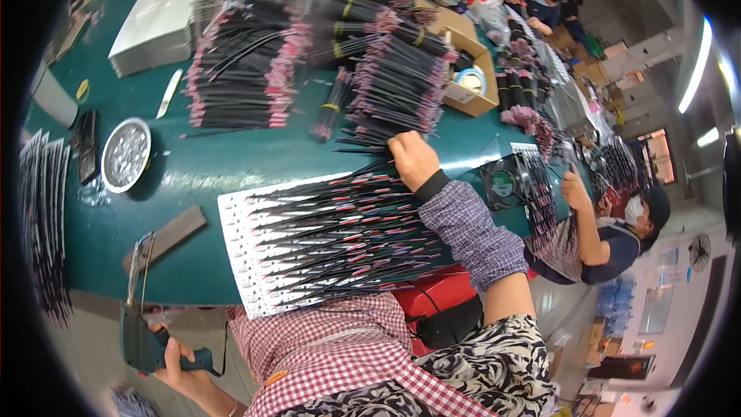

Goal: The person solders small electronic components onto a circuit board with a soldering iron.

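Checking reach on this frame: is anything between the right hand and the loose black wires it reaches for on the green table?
Nothing visible: the right hand already rests on the loose black wires at the pile's near edge.

Black wires [340, 224] tipped red and blue are lying beside the right hand's fingers [401, 148] over a white board [239, 255]; the table [193, 170] is showing dark green

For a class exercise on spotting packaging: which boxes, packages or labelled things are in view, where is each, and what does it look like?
Cardboard box: far right on the green table, open, brown, holding a tape roll.
Stacked white sheets: far left, rectangular pile.
Cartons: floor, far right, brown.
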`<action>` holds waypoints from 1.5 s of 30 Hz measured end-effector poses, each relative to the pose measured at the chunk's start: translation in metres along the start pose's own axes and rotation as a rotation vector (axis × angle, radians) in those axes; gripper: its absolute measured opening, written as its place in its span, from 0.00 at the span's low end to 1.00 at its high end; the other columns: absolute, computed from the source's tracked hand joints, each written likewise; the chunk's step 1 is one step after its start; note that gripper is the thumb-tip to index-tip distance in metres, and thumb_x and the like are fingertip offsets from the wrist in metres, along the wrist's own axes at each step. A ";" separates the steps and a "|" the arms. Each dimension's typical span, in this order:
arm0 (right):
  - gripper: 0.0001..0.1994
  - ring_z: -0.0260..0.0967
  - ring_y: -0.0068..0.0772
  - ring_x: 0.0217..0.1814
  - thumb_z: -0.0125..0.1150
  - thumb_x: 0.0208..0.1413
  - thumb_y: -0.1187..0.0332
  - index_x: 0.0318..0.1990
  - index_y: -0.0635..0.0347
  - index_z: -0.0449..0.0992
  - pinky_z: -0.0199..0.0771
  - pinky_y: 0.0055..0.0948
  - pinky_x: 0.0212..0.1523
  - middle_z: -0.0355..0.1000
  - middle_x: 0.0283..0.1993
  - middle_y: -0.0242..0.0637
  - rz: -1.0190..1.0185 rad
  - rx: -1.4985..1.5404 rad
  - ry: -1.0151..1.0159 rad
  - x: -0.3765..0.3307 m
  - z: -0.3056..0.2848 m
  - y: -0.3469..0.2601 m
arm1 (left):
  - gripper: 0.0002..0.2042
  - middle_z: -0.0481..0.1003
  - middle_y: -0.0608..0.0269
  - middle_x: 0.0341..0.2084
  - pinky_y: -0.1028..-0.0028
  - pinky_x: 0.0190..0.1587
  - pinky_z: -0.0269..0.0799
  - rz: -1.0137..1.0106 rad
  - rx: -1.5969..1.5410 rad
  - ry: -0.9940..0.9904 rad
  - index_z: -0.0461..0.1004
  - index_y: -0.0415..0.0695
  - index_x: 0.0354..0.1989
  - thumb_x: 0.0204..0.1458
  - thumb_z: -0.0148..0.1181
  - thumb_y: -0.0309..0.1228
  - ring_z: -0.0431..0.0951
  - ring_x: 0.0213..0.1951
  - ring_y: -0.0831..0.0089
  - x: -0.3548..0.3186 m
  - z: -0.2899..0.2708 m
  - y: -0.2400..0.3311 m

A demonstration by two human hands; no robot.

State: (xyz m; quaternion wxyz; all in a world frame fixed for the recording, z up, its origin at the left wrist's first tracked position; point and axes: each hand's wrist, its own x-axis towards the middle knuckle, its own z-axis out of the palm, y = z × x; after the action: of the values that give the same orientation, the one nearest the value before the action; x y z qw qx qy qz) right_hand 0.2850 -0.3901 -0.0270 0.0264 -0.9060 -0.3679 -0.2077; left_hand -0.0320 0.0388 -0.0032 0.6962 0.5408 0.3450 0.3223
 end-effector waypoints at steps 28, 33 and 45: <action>0.07 0.67 0.39 0.41 0.57 0.47 0.74 0.35 0.63 0.72 0.73 0.32 0.40 0.66 0.35 0.39 0.096 -0.125 -0.117 0.028 0.010 -0.033 | 0.17 0.70 0.62 0.28 0.80 0.22 0.62 0.049 -0.023 -0.030 0.71 0.32 0.51 0.52 0.61 0.22 0.66 0.24 0.80 0.010 -0.019 -0.002; 0.06 0.67 0.37 0.41 0.57 0.49 0.72 0.34 0.63 0.73 0.74 0.31 0.38 0.67 0.34 0.38 0.075 -0.236 -0.155 0.028 0.014 -0.022 | 0.17 0.70 0.63 0.28 0.82 0.22 0.61 0.046 -0.018 -0.066 0.70 0.32 0.52 0.53 0.60 0.22 0.66 0.23 0.81 0.016 -0.020 -0.008; 0.05 0.67 0.40 0.40 0.54 0.52 0.73 0.35 0.64 0.69 0.76 0.34 0.40 0.66 0.34 0.41 0.177 -0.086 -0.140 0.018 0.022 -0.026 | 0.09 0.74 0.56 0.28 0.78 0.25 0.60 0.082 -0.099 0.001 0.74 0.32 0.37 0.46 0.61 0.14 0.65 0.23 0.75 -0.008 0.019 0.026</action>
State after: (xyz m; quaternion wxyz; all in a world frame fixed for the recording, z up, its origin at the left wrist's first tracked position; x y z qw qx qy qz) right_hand 0.2864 -0.3552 -0.0423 -0.0198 -0.9476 -0.2780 -0.1564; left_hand -0.0223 0.0279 0.0265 0.7081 0.5193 0.3064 0.3676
